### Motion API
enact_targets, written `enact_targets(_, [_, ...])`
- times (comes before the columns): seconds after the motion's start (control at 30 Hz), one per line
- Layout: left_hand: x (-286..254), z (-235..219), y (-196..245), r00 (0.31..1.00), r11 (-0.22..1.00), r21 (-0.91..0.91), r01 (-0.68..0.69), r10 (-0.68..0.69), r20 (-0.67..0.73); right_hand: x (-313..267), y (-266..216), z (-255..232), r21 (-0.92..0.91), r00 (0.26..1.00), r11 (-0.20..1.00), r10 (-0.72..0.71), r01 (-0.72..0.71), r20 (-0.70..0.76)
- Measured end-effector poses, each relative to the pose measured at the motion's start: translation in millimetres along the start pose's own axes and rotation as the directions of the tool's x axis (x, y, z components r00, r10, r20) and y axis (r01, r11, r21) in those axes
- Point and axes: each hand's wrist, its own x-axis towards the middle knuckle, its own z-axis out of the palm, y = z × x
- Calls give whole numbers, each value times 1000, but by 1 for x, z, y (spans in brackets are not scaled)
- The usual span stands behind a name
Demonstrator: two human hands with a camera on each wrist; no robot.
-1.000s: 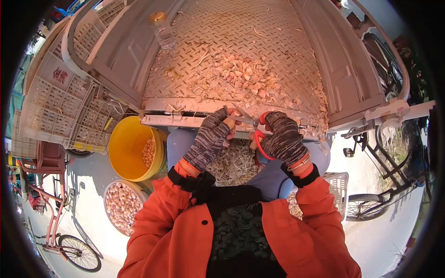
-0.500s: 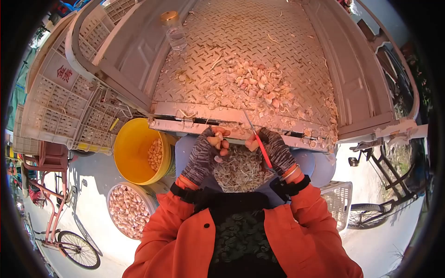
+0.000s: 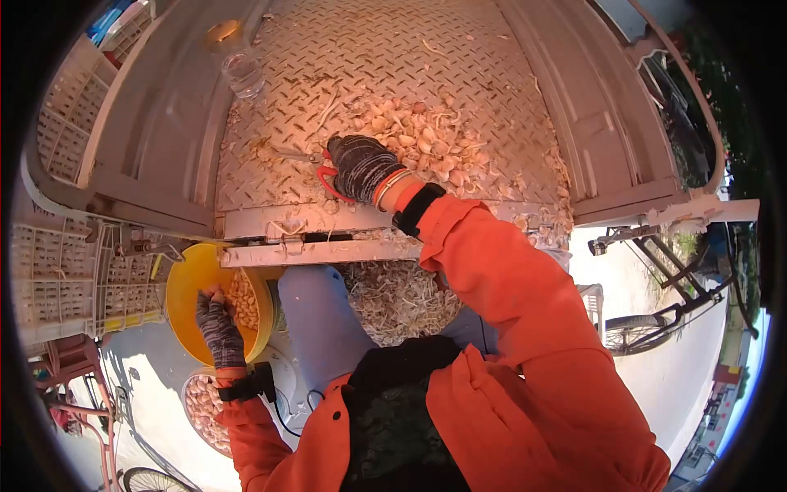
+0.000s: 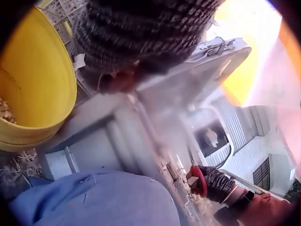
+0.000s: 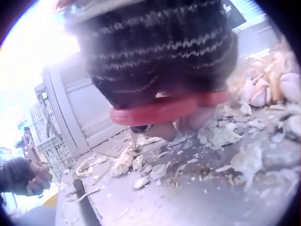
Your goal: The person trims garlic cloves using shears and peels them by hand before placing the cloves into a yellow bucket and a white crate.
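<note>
My left hand (image 3: 220, 326), in a striped knit fingerless glove, hangs over the yellow bucket (image 3: 182, 316), its bare fingers loosely curled over the opening. No clove shows in its fingers; they are blurred in the left wrist view. Peeled garlic cloves (image 3: 243, 300) lie inside the bucket. On the metal truck bed, my right hand (image 3: 362, 166) grips red-handled scissors (image 3: 329, 182) with the blades pointing left. That hand is at the left edge of a pile of garlic (image 3: 434, 148). Skin scraps (image 5: 218, 134) lie under its fingers in the right wrist view.
A lidded clear jar (image 3: 243, 75) stands at the bed's left wall. Below the bed edge, a heap of garlic trimmings (image 3: 402, 303) lies between the knees. A tub of cloves (image 3: 205, 410) sits behind the bucket. White plastic crates (image 3: 57, 283) stand at left.
The left hand has moved left from the lap to over the bucket; the garlic piece it held no longer shows. The right hand, with the scissors, has reached forward and left onto the bed.
</note>
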Motion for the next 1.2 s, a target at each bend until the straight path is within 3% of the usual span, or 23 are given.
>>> enact_targets(0.07, [34,-59,-54,986,992,114,45,-26,-162,-30,1,0,32,978,996,-76,83,-195])
enact_targets(0.17, [63,-110,-117,984,943,328,49,-102,147,-123,-36,-51,263,877,941,-67,214,-475])
enact_targets(0.27, [52,-92,-103,977,245,954,-171,164,133,-247,-47,-92,339,870,940,149,22,-470])
enact_targets(0.3, [32,-71,-76,974,235,954,-188,173,150,-289,-46,-101,278,798,960,201,-44,-569])
enact_targets(0.33, [1,-34,-37,965,495,842,-213,242,101,-326,-51,-118,507,758,826,491,-248,-430])
enact_targets(0.37, [-22,-5,-10,955,708,662,-245,294,39,-366,-33,-102,353,621,878,478,-323,-622])
enact_targets(0.4, [-34,10,-1,951,696,671,-256,307,44,-398,-38,-118,594,501,719,686,-360,-527])
enact_targets(0.43, [-45,24,4,923,747,558,-362,373,99,-433,-29,-116,521,328,695,706,-496,-628])
enact_targets(0.47, [-56,41,7,886,781,425,-458,443,140,-451,-37,-130,678,172,650,753,-344,-635])
enact_targets(0.53, [-83,67,20,822,708,423,-566,520,231,-493,-21,-141,567,29,656,666,-499,-746])
enact_targets(0.57, [-94,78,26,751,631,410,-659,580,314,-498,-26,-151,700,-58,598,743,-390,-667])
enact_targets(0.6, [-100,88,31,749,622,421,-660,589,304,-513,-6,-146,569,-11,684,635,-456,-772])
enact_targets(0.67, [-102,108,43,825,822,183,-540,474,308,-522,28,-138,725,-110,659,720,-200,-685])
enact_targets(0.7, [-104,119,51,787,765,233,-601,514,341,-529,52,-129,621,-143,670,625,-406,-767])
enact_targets(0.73, [-104,127,62,753,697,296,-653,555,354,-529,84,-119,492,-130,652,521,-577,-843])
enact_targets(0.8, [-96,146,83,680,575,364,-732,587,440,-524,145,-94,652,-170,532,690,-540,-703])
enact_targets(0.87, [-78,173,95,575,457,350,-818,627,525,-513,177,-62,285,-43,189,761,-940,-648])
enact_targets(0.93, [-56,205,92,543,534,196,-822,635,549,-499,162,-58,421,-90,292,722,-859,-686])
enact_targets(1.0, [-53,241,97,495,558,94,-824,631,597,-467,118,-74,812,-173,544,797,-211,-578])
enact_targets(1.07, [-49,276,98,464,612,120,-781,442,767,-443,90,-75,714,57,696,718,-78,-693])
enact_targets(1.1, [-46,295,92,437,584,134,-801,415,798,-416,59,-85,792,126,611,786,-11,-605])
enact_targets(1.13, [-45,314,86,408,557,143,-818,387,827,-400,45,-89,748,238,615,787,-248,-569])
enact_targets(1.2, [-52,342,84,378,450,197,-871,357,854,-369,43,-93,574,423,733,680,-364,-599])
